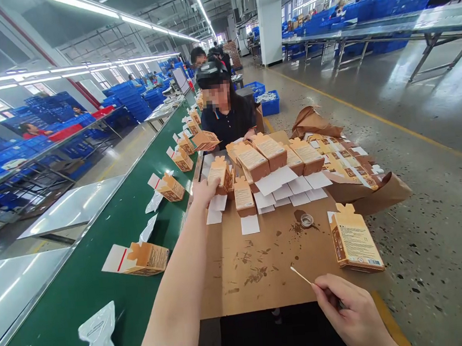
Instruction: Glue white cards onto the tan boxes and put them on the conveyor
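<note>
My left hand [205, 189] reaches far forward, its fingers closed around the left side of a small orange-brown carton [219, 169] at the left end of a pile. Part of the grip is hidden behind the hand. Between thumb and fingers of my right hand [349, 307] is a cotton swab [300, 274], its white tip pointing up and left over the cardboard sheet [271, 291]. A small round clear dish [306, 220] sits beyond the swab, dark stains around it. One carton [356, 240] stands apart at the right, above my right hand.
Left of the table runs a green conveyor belt [141, 300] carrying open cartons [152, 257] and silvery white pouches [98, 335]. Piled cartons [269, 152] with white flaps fill the table's far side. A person [227, 115] opposite handles cartons. Brown paper [375, 197] with flat cartons lies right.
</note>
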Demonstrator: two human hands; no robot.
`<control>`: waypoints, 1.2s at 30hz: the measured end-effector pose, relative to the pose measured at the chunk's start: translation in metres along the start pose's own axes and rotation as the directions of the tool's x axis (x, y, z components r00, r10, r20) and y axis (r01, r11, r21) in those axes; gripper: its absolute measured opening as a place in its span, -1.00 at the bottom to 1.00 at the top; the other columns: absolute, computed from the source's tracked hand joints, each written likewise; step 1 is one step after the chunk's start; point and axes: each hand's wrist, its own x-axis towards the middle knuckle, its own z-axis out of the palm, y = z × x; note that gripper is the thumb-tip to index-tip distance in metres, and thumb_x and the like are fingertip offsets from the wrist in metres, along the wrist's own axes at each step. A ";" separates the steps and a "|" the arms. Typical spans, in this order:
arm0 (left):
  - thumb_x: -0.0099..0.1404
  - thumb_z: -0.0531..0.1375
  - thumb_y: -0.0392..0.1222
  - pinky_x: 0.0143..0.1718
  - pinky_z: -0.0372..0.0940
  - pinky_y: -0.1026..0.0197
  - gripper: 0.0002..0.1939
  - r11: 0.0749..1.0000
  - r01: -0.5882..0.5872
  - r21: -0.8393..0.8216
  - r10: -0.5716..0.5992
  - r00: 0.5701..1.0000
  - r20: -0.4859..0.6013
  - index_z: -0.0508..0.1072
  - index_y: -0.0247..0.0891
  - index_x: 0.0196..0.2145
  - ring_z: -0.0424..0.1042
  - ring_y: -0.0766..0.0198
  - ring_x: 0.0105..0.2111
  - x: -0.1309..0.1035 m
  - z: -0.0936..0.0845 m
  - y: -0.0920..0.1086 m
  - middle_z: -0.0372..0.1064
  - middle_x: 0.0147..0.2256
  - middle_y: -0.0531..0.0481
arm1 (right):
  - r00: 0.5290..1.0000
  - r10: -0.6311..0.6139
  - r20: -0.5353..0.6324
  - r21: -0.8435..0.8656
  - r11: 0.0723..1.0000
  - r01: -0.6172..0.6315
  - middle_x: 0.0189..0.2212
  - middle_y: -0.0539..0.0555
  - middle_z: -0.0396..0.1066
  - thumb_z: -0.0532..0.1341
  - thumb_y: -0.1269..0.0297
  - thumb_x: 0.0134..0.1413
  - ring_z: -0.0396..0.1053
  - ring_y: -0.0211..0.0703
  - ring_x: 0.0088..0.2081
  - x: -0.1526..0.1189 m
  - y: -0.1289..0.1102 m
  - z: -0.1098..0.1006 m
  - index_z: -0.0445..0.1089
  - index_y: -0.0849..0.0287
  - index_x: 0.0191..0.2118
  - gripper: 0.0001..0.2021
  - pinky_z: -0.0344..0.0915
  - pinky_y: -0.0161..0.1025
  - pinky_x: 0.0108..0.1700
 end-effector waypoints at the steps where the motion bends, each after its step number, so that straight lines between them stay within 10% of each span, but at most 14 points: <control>1: 0.44 0.43 0.06 0.51 0.37 -0.52 -0.67 1.000 0.000 0.002 0.000 1.000 0.001 0.70 -0.22 -0.01 0.46 -0.59 0.48 -0.013 -0.003 -0.006 0.67 0.09 -0.54 | 1.000 -0.003 -0.009 -0.005 1.000 0.003 -0.57 -0.07 0.47 0.30 0.19 0.64 0.41 -0.11 -0.64 0.001 0.000 -0.002 0.53 -0.08 -0.33 -0.66 0.43 -0.23 -0.60; 6: 0.42 0.52 0.19 0.47 0.52 -0.27 -0.35 0.912 0.019 -0.409 -0.053 0.996 -0.072 0.55 -0.09 0.33 0.65 -0.23 0.40 -0.129 -0.020 -0.060 0.67 0.36 -0.36 | 1.000 -0.002 -0.011 -0.021 1.000 0.002 -0.56 -0.07 0.44 0.30 0.22 0.63 0.40 -0.12 -0.61 0.007 0.000 -0.005 0.52 -0.07 -0.33 -0.67 0.41 -0.23 -0.57; 12: -0.03 0.79 0.41 0.33 0.64 -0.27 -0.01 0.597 0.368 -0.713 -0.210 0.929 0.304 0.61 -0.15 0.16 0.76 -0.28 0.26 -0.246 0.003 -0.088 0.75 0.23 -0.34 | 0.983 -0.007 0.182 0.011 1.000 0.005 -0.50 -0.08 0.48 0.22 0.29 0.64 0.42 -0.14 -0.54 0.000 0.001 0.018 0.44 -0.05 -0.31 -0.67 0.36 -0.23 -0.46; 22: 0.02 0.78 0.30 0.25 0.68 -0.20 -0.11 0.702 0.413 -0.580 -0.196 0.895 0.400 0.52 -0.09 0.11 0.80 -0.17 0.16 -0.254 0.010 -0.087 0.76 0.11 -0.21 | 0.958 -0.053 0.280 -0.047 0.997 0.069 -0.51 -0.12 0.37 0.20 0.51 0.47 0.28 -0.20 -0.52 -0.012 0.014 0.084 0.25 -0.03 -0.39 -0.63 0.08 -0.22 -0.37; 36: 0.13 0.66 0.23 -0.19 0.64 -0.11 -0.16 0.948 0.055 -0.312 -0.055 0.998 0.008 0.30 0.02 0.15 0.79 -0.25 -0.09 -0.332 0.064 -0.118 0.64 -0.02 -0.15 | 0.996 0.072 0.044 -0.052 0.996 -0.070 -0.48 -0.05 0.49 0.28 0.34 0.64 0.42 -0.16 -0.52 -0.029 0.014 0.007 0.51 -0.02 -0.29 -0.69 0.40 -0.26 -0.43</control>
